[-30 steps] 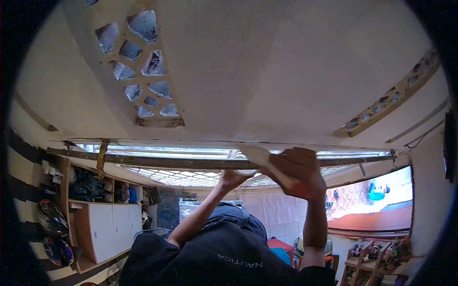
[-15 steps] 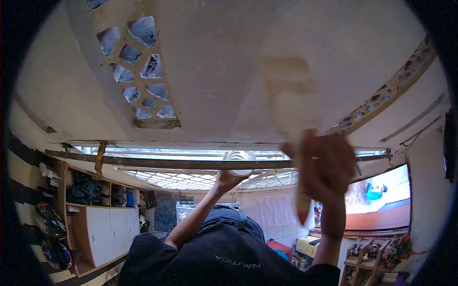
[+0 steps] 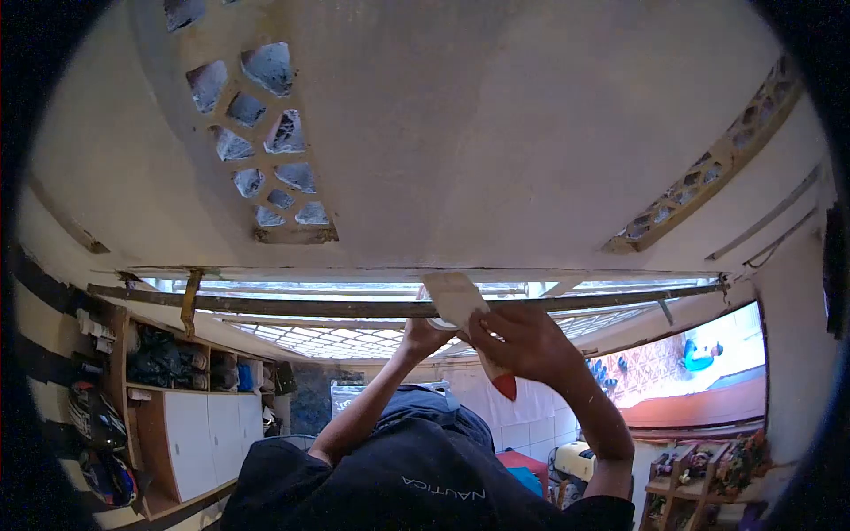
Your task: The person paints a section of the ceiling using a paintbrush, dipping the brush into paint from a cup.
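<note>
My left hand (image 3: 425, 338) is closed around a pale, see-through container (image 3: 443, 325), largely hidden behind the brush and a long bar (image 3: 336, 308). In my right hand (image 3: 527, 343) is a wide, pale brush (image 3: 459, 299) with a red-tipped handle. The fingers are wrapped round its handle, with the red end pointing down. The brush's broad end is up at the container, overlapping it and the bar; whether it is inside cannot be told. Above both hands spreads a pale wall surface (image 3: 460, 168).
Patterned openings (image 3: 283, 131) cut through the pale surface at left, with a similar strip (image 3: 708, 177) at right. A window grille (image 3: 310, 338) lies behind the bar. Shelves and a white cabinet (image 3: 190, 438) stand at left. A small rack (image 3: 682, 487) holds items at lower right.
My right hand has moved left and inward with the brush, from in front of the pale surface down to the container. My left hand has stayed nearly in place.
</note>
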`<action>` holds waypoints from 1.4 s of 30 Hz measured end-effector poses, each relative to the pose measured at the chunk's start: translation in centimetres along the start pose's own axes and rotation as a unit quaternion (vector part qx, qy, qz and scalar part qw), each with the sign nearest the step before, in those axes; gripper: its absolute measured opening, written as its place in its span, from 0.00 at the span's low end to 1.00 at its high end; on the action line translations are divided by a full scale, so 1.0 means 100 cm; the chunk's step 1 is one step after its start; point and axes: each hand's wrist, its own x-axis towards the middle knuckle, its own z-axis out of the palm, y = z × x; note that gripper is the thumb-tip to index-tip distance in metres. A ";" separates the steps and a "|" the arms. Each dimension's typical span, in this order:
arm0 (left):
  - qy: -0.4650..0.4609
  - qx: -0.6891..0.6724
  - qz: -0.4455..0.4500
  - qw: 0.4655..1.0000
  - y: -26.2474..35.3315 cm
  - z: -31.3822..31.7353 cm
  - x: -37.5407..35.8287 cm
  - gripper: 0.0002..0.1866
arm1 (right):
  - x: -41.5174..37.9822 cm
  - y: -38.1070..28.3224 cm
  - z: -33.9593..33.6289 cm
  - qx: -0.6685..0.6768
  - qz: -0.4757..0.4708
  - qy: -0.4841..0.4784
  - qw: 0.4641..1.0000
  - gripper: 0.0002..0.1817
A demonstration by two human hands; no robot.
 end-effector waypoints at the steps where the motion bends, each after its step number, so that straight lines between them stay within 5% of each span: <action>1: -0.006 -0.001 0.001 1.000 0.002 -0.001 0.001 0.32 | 0.003 0.004 -0.001 0.021 0.027 -0.017 0.999 0.20; 2: -0.010 0.031 0.027 0.999 0.007 -0.003 0.004 0.30 | 0.013 0.010 -0.010 0.011 0.041 -0.061 0.997 0.19; 11: 0.015 -0.007 -0.024 1.000 0.032 -0.003 0.004 0.26 | 0.055 -0.008 -0.113 -0.205 0.027 0.292 0.934 0.19; 16: -0.003 0.010 -0.029 1.000 0.030 -0.005 0.004 0.28 | 0.043 0.003 -0.069 -0.082 -0.069 0.212 0.971 0.17; 18: 0.063 -0.093 -0.051 0.992 -0.035 0.010 -0.007 0.27 | 0.034 0.010 -0.038 -0.007 -0.051 0.200 0.978 0.15; 20: -0.017 -0.012 -0.017 1.000 0.009 -0.003 -0.003 0.27 | 0.029 0.019 -0.024 0.055 -0.007 0.013 0.998 0.19; 24: 0.014 0.091 0.015 0.996 0.029 -0.004 0.005 0.27 | 0.038 0.039 -0.034 0.046 -0.017 0.025 0.998 0.16; 25: -0.028 0.013 -0.020 0.999 -0.002 0.000 0.004 0.28 | 0.041 0.033 -0.051 -0.018 -0.025 0.064 0.997 0.16; 30: 0.008 0.032 -0.047 0.998 0.020 -0.002 0.001 0.29 | 0.055 0.009 -0.113 -0.138 -0.029 0.293 0.946 0.17; 33: -0.014 0.025 -0.058 0.998 0.017 -0.003 0.000 0.28 | 0.040 0.005 -0.099 -0.002 0.000 0.200 0.980 0.18; 34: -0.002 -0.183 -0.129 0.975 -0.026 0.009 -0.003 0.28 | 0.035 0.008 -0.080 0.043 0.004 0.151 0.988 0.19; 36: -0.040 0.161 0.022 0.986 -0.002 -0.002 -0.001 0.29 | 0.043 0.013 -0.051 0.094 0.020 0.049 0.994 0.18; 39: -0.003 0.076 0.010 0.997 0.019 -0.002 0.000 0.30 | 0.048 0.025 -0.026 0.102 0.024 0.046 0.993 0.16; 42: -0.008 0.028 0.014 0.999 0.008 -0.003 0.004 0.30 | 0.052 0.030 -0.049 0.066 0.012 0.145 0.987 0.17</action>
